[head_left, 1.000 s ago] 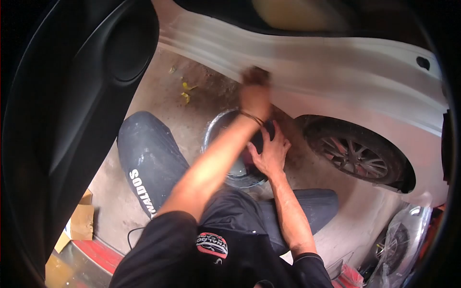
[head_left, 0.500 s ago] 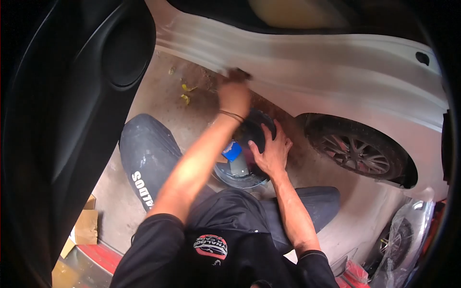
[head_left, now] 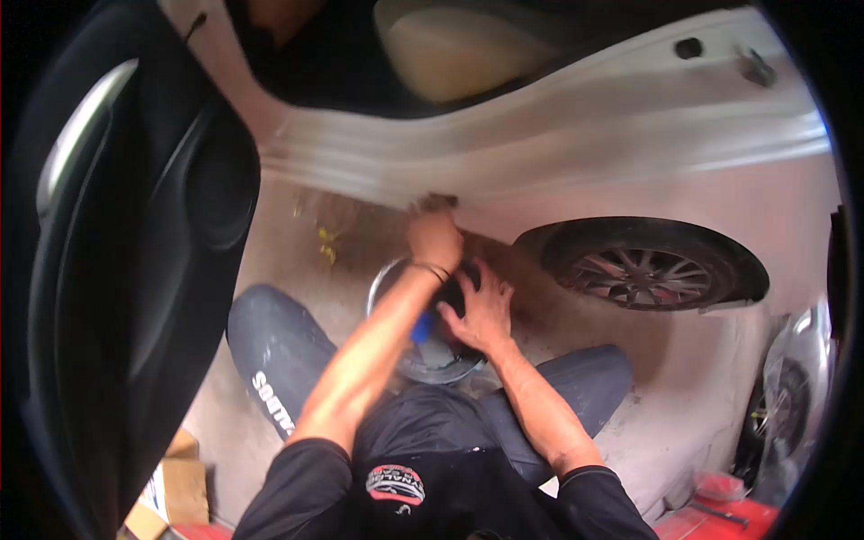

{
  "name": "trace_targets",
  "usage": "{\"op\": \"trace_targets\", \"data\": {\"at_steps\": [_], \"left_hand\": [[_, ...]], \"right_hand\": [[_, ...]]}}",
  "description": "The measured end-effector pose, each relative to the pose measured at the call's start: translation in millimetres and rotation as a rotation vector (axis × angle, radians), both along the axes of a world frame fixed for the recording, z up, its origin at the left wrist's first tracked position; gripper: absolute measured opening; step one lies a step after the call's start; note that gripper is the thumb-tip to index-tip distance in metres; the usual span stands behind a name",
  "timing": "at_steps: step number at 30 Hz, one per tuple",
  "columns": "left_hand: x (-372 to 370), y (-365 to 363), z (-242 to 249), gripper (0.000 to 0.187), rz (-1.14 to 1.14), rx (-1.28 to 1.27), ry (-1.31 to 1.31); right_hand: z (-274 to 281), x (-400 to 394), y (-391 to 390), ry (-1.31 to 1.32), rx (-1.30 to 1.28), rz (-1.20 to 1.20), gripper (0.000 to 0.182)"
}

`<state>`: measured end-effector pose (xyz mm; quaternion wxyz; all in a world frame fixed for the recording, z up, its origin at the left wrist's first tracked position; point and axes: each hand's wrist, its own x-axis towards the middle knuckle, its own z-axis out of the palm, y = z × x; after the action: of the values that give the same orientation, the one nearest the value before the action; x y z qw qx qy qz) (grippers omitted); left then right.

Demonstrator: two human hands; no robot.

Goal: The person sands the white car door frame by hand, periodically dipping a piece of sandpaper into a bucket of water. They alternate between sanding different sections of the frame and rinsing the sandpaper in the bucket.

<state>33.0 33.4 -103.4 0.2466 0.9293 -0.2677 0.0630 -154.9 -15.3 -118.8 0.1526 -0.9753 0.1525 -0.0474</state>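
My left hand is closed around a small dark thing, blurred by motion, at the lower edge of the car's pale sill. My right hand, fingers spread, rests over the right side of a round bucket between my legs. A blurred blue item shows inside the bucket, near my left forearm. My arms hide much of the bucket.
An open black car door stands at left. A car wheel is at right. Yellow scraps lie on the floor. A cardboard box sits at lower left; a plastic-wrapped part and red item are at lower right.
The view has tilted, so the car and wheel sit differently in it. My left hand stays by the sill with the dark thing. My right hand remains spread on the bucket.
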Motion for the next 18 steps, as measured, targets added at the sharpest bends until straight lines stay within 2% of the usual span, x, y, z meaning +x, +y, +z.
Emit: {"op": "trace_targets", "data": {"at_steps": [2, 3, 4, 5, 7, 8, 9, 10, 11, 13, 15, 16, 17, 18], "left_hand": [[-32.0, -28.1, 38.1, 0.041, -0.059, -0.186, 0.214], [-43.8, -26.0, 72.3, 0.038, -0.092, -0.292, 0.283], [-47.5, -16.1, 97.4, 0.036, -0.147, -0.384, 0.391], [-42.8, -4.7, 101.4, 0.036, -0.15, -0.397, 0.376], [-31.7, 24.0, 103.5, 0.04, -0.424, -0.631, 0.439], [-31.1, 44.4, 111.9, 0.041, -0.398, -0.565, 0.502], [-30.4, 60.1, 95.5, 0.039, -0.369, -0.632, 0.434], [-32.4, 78.2, 86.4, 0.038, -0.285, -0.643, 0.508], [-28.5, 87.2, 51.4, 0.034, -0.275, -0.744, 0.571], [-35.0, 108.5, 35.2, 0.028, -0.253, -1.093, 1.137], [-41.1, 116.2, 39.3, 0.023, -0.163, -1.18, 1.26], [-40.4, 116.5, 40.4, 0.024, -0.192, -1.174, 1.279], [-42.7, 116.6, 51.5, 0.025, -0.219, -1.169, 1.303], [-46.0, 118.7, 63.6, 0.026, -0.221, -1.203, 1.36]], "right_hand": [[1.7, -1.5, -4.1, 0.031, 0.079, -0.034, 0.079], [3.8, -0.3, -5.4, 0.089, 0.138, -0.037, 0.081], [23.9, 2.6, -2.1, 0.071, 0.237, -0.04, 0.073], [18.6, 6.3, -0.3, 0.057, 0.223, -0.036, 0.073], [2.8, 6.8, -2.8, -0.109, 0.31, -0.096, 0.062], [38.6, 14.1, -2.1, -0.083, 0.526, -0.146, 0.054], [-6.2, 7.4, -15.9, -0.295, 0.472, -0.087, 0.054], [-1.1, 4.5, -16.9, -0.314, 0.696, -0.142, 0.054], [14.7, 3.8, -16.3, -0.324, 0.929, -0.2, 0.054], [68.7, 7.6, 3.8, -0.265, 1.316, -0.362, 0.061], [80.1, 11.2, 9.4, -0.217, 1.58, -0.275, 0.064], [70.8, 16.2, 13.3, -0.284, 1.676, -0.268, 0.056], [63.5, 18.8, 14.6, -0.263, 1.681, -0.29, 0.056], [56.7, 21.6, 14.8, -0.303, 1.648, -0.336, 0.047]]}}
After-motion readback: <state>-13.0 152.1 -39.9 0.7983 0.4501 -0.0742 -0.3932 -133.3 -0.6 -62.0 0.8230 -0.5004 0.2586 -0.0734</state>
